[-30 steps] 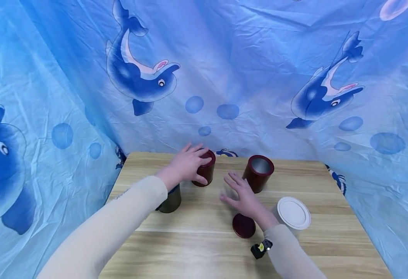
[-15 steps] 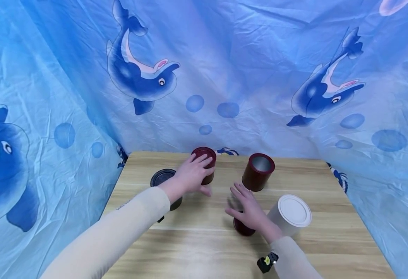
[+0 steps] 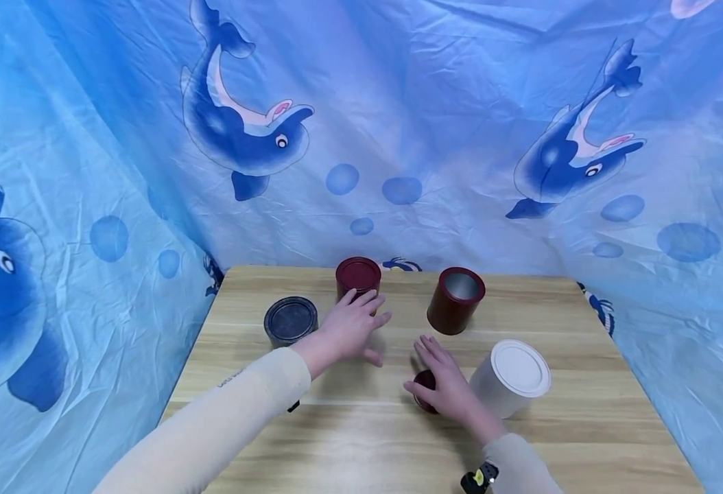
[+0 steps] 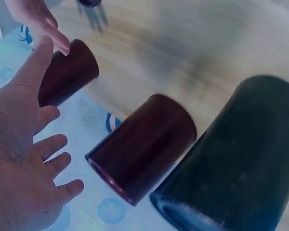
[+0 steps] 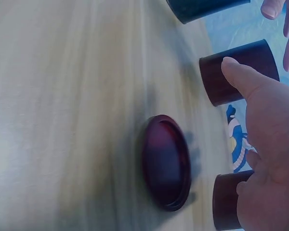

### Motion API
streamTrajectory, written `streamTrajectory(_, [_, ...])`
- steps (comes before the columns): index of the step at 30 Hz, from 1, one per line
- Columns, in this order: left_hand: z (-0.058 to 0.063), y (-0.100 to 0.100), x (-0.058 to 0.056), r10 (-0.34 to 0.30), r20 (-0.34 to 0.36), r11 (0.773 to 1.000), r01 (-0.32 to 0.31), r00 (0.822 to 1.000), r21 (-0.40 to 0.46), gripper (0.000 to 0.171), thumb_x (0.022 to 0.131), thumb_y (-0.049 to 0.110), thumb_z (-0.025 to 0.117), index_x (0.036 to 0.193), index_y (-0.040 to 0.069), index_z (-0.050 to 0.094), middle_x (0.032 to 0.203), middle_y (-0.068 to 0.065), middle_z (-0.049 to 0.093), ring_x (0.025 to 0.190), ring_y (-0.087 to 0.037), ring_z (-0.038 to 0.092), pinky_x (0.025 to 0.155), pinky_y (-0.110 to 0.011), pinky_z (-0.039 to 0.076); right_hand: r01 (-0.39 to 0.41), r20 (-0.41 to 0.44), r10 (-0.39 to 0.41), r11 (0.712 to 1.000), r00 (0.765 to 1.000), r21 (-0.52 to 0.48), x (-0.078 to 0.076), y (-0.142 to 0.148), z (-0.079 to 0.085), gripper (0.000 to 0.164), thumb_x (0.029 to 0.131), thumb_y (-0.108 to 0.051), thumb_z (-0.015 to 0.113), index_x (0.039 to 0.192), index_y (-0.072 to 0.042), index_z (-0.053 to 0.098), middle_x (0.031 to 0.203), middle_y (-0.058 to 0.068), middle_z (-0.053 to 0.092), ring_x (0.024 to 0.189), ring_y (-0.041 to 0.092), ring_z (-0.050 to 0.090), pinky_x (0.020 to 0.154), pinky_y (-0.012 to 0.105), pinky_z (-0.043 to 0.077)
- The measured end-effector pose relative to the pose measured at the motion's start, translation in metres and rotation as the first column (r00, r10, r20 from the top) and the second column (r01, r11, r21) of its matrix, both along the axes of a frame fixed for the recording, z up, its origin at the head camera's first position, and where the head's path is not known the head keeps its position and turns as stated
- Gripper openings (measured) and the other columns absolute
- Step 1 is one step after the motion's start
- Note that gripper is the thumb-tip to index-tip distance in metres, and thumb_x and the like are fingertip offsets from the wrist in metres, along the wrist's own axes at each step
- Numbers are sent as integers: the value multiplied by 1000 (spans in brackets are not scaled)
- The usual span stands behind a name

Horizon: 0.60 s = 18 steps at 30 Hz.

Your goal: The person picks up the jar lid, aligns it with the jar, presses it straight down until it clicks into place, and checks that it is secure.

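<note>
My left hand (image 3: 350, 326) hovers with spread fingers just in front of a lidded dark red canister (image 3: 358, 273), overlapping its lower part in the head view. Nothing is in its grasp in the left wrist view, where the palm (image 4: 14, 144) faces the canisters. Over a round dark red lid (image 5: 164, 163) on the table is my right hand (image 3: 448, 377), fingers spread and thumb out. The right wrist view shows the lid apart from that hand, its raised rim facing up. Behind the right hand stands a dark red canister (image 3: 451, 312), uncovered, its silvery inside showing.
A black lidded canister (image 3: 290, 321) stands at the left, partly behind the left forearm. To the right of the right hand is a white lidded canister (image 3: 516, 374). The wooden table (image 3: 584, 425) ends against a blue dolphin-print curtain (image 3: 448, 137).
My left hand has drawn back from the top of the lidded red canister, which now shows. My right hand has come down and nearer to me, over the loose lid.
</note>
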<state>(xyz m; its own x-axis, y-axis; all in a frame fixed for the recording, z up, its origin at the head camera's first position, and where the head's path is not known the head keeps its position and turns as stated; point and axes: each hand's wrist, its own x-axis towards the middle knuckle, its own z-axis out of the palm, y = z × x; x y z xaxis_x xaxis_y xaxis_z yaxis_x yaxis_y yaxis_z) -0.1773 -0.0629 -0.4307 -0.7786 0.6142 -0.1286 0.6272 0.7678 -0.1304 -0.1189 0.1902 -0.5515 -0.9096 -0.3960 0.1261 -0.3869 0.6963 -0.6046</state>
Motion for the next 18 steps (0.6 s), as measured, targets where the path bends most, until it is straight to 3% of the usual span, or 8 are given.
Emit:
streamTrajectory(10, [-30, 1, 8, -13, 53, 999, 10, 999, 51, 93, 81, 77, 77, 157, 26, 58, 170, -9, 41, 159, -29, 33, 128, -55, 29, 13, -58, -16, 998, 998, -54, 28, 6, -14, 84, 91, -30, 87, 156, 7, 48, 166, 30, 39, 154, 53, 32, 121, 75, 25])
streamTrajectory(18, [-58, 3, 5, -55, 123, 993, 42, 991, 113, 90, 81, 69, 82, 156, 24, 59, 169, -9, 43, 159, -32, 35, 129, -55, 28, 62, -76, -68, 994, 995, -87, 59, 7, -26, 89, 89, -35, 88, 157, 6, 48, 166, 29, 39, 153, 54, 34, 118, 76, 27])
